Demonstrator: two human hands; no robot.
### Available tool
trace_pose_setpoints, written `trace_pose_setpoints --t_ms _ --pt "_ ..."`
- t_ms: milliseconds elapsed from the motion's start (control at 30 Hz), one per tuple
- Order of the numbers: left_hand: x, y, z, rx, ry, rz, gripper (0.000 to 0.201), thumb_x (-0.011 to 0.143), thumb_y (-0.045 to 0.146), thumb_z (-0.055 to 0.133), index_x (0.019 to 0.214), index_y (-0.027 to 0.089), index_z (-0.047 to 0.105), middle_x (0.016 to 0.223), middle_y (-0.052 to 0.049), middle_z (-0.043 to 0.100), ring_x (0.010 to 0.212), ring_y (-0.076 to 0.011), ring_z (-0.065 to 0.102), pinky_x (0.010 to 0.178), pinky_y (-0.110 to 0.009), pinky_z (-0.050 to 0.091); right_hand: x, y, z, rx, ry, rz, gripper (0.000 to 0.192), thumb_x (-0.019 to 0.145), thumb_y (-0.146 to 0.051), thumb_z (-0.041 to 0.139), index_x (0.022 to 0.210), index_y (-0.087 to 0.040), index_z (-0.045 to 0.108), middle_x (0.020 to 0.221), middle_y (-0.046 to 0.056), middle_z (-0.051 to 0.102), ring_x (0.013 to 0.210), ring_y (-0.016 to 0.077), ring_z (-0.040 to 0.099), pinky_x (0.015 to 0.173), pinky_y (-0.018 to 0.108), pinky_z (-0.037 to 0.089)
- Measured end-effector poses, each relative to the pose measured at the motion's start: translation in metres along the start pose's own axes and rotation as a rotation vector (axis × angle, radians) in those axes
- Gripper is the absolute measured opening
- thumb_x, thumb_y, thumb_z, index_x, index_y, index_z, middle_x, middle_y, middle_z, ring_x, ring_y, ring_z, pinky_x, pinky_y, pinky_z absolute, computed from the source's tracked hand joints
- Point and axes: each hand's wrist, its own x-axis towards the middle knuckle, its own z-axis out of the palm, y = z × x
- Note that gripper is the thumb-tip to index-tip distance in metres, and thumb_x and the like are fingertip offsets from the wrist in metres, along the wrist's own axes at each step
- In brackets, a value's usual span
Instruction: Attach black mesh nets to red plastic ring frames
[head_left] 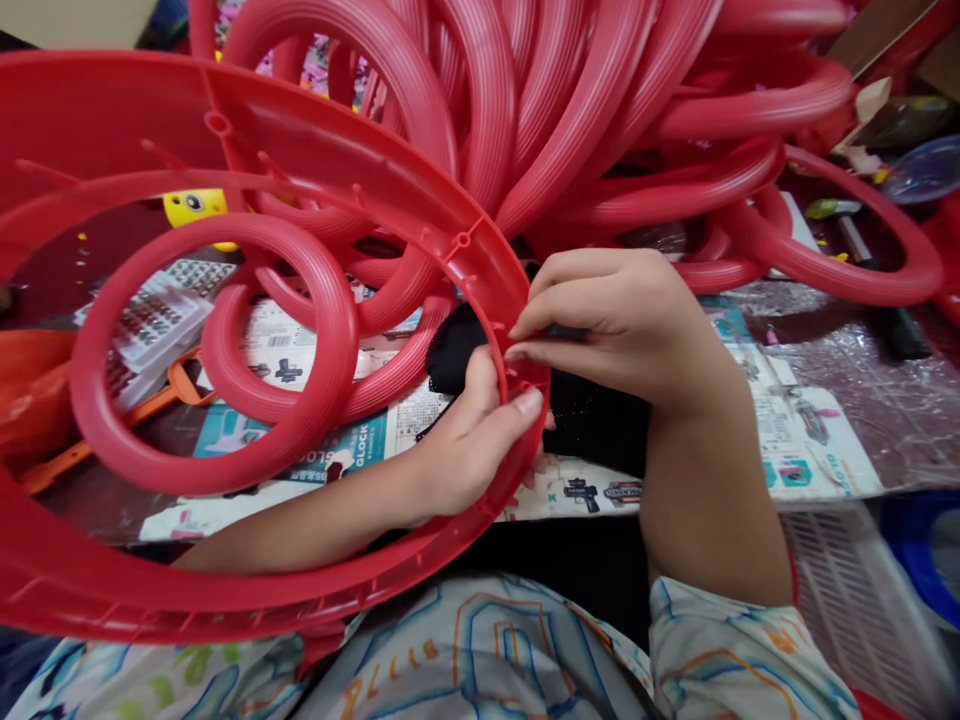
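A large red plastic ring frame (420, 195), its ribbed inner side toward me, reaches from the left edge to the middle of the view. My left hand (469, 440) comes through its opening and grips the right side of the rim, thumb on top. At that same stretch of rim, my right hand (615, 320) has thumb and fingers pinched together; whatever is between the fingertips is too small to make out. Black mesh cloth (600, 420) lies behind the rim and under my right hand, and some shows inside the ring.
Ribbed red rings (555, 100) are heaped at the back. Another red ring (337, 330) shows through the frame, near a compartment box of small parts (161, 320) and an orange plastic tool (180, 385). Printed cardboard (810, 430) covers the table. A hammer (855, 240) lies right.
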Motion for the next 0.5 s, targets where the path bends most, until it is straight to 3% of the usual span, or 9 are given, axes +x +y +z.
trace_pose_setpoints --t_ms 67,133,333,433,500 --pt "0.001 -0.003 0.000 0.023 0.015 0.010 0.026 0.095 0.046 0.041 0.106 0.026 0.029 0.079 0.005 0.056 0.045 -0.0101 0.056 0.038 -0.024 0.050 0.000 -0.001 0.000 -0.034 0.008 0.002 0.010 0.087 -0.020 0.061 0.078 -0.018 0.066 0.081 0.000 0.062 0.072 0.0097 0.058 0.066 0.024 0.045" --pt "0.002 -0.005 -0.001 0.073 0.048 0.014 0.023 0.095 0.042 0.041 0.107 0.026 0.030 0.079 0.004 0.058 0.045 -0.0115 0.058 0.038 -0.024 0.050 0.000 -0.002 0.000 -0.074 0.015 0.019 0.011 0.087 -0.021 0.063 0.077 -0.018 0.066 0.080 0.000 0.062 0.071 0.0099 0.057 0.065 0.024 0.044" --pt "0.007 -0.009 -0.008 0.349 0.157 0.122 0.021 0.094 0.026 0.044 0.114 0.021 0.041 0.100 -0.004 0.066 0.073 -0.0145 0.065 0.065 -0.030 0.056 0.003 0.005 0.007 -0.123 -0.030 0.016 0.013 0.085 -0.022 0.064 0.075 -0.014 0.066 0.076 0.000 0.058 0.069 0.0102 0.054 0.063 0.025 0.039" --pt "0.010 -0.009 -0.011 0.528 0.192 0.183 0.022 0.095 0.025 0.040 0.116 0.019 0.042 0.098 -0.006 0.064 0.086 -0.0180 0.063 0.077 -0.035 0.052 0.004 0.009 0.010 -0.126 -0.028 0.016 0.013 0.085 -0.021 0.063 0.076 -0.013 0.067 0.075 0.000 0.058 0.069 0.0106 0.054 0.064 0.025 0.038" --pt "0.010 -0.007 -0.012 0.549 0.185 0.181 0.025 0.097 0.028 0.037 0.120 0.018 0.039 0.094 -0.005 0.063 0.083 -0.0178 0.062 0.077 -0.036 0.050 0.004 0.010 0.011 -0.131 -0.013 0.006 0.013 0.084 -0.020 0.062 0.075 -0.012 0.067 0.074 0.001 0.058 0.069 0.0108 0.054 0.064 0.025 0.037"
